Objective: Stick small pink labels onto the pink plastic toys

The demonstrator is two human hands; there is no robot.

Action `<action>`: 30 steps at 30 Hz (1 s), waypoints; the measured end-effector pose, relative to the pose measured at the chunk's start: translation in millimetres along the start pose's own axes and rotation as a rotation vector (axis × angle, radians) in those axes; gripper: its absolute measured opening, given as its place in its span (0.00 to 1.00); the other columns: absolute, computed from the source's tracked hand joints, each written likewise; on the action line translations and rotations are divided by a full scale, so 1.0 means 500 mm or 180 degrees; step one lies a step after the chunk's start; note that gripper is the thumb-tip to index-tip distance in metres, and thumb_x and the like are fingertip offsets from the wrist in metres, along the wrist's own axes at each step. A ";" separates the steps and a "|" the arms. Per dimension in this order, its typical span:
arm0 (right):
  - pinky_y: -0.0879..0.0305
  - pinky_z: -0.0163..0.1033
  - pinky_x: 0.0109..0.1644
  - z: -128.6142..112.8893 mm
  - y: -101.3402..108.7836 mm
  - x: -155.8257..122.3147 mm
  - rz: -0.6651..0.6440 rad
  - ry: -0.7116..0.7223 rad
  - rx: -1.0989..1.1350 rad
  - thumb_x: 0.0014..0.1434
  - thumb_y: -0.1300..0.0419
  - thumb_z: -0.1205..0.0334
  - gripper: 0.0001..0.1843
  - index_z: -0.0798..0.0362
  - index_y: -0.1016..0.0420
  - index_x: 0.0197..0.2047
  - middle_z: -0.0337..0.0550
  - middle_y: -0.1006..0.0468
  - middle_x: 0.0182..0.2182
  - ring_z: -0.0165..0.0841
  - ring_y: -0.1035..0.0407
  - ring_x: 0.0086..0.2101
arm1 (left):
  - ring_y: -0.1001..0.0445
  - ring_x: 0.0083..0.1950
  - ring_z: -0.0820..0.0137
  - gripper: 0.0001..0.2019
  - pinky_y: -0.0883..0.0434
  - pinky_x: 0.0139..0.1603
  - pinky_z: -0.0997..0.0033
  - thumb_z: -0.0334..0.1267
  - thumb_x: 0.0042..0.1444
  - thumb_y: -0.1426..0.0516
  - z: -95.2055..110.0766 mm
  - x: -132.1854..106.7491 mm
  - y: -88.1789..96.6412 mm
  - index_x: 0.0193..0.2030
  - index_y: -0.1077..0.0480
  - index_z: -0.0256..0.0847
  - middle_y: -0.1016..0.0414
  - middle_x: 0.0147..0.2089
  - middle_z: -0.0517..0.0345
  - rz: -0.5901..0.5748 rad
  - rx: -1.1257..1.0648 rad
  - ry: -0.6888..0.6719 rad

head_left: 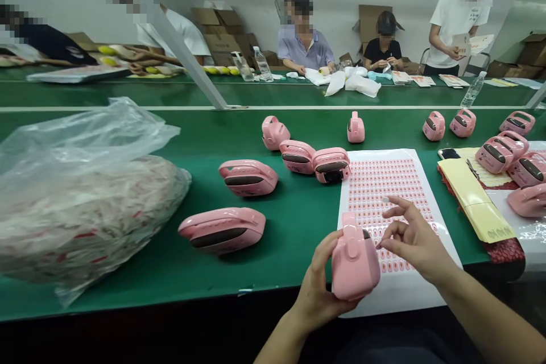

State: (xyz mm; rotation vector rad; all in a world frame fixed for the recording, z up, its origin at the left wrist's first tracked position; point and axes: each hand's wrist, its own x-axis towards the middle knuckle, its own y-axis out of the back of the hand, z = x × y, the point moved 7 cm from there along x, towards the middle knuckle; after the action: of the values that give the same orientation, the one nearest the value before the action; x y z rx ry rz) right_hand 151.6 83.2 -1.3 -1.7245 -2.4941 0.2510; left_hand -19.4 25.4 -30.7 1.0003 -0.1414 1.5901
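My left hand (318, 284) grips a pink plastic device (355, 259) from below, holding it upright over the near edge of the green belt. My right hand (412, 236) hovers just right of the device, fingers apart, with a tiny sticker on the raised index fingertip (385, 200). Under both hands lies a white sheet (384, 182) covered in rows of small pink stickers.
Several more pink devices lie on the green belt (290, 222), such as one (222, 230) at front left and others piled at the far right (503, 151). A big clear bag of parts (81, 205) fills the left. Yellow sheets (478, 199) lie right. Other people work at the far table.
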 end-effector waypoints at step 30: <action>0.32 0.52 0.55 -0.044 -0.087 -0.088 -0.0343 0.2518 -0.2871 0.61 0.53 0.75 0.41 0.44 0.70 0.69 0.54 0.44 0.64 0.44 0.41 0.60 | 0.30 0.55 0.49 0.44 0.27 0.48 0.52 0.36 0.40 0.34 0.032 -0.006 -0.019 0.65 0.47 0.56 0.38 0.59 0.43 -0.0631 0.0085 -0.0552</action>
State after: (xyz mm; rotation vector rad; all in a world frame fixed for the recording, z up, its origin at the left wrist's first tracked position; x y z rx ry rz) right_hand 131.2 28.8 29.1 -1.4012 -2.1167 -1.4480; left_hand -3.3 16.5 -26.8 1.1373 -0.1357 1.3282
